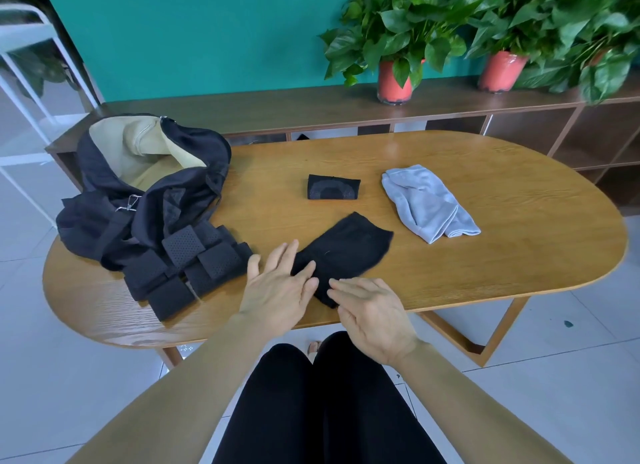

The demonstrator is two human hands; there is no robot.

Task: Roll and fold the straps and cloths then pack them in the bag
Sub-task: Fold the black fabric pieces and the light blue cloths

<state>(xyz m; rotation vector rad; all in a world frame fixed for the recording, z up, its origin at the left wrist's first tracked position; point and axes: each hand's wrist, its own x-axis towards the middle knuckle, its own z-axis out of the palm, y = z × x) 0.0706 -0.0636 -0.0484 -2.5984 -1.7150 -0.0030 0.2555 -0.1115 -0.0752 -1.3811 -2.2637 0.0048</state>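
Both hands, the left hand and right hand, lie flat and released on the near end of the black cloth on the table. Rolling should start tight and even, edges aligned.

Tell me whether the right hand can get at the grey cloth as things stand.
Probably yes: the right hand is open, and only bare table lies between it and the grey cloth.
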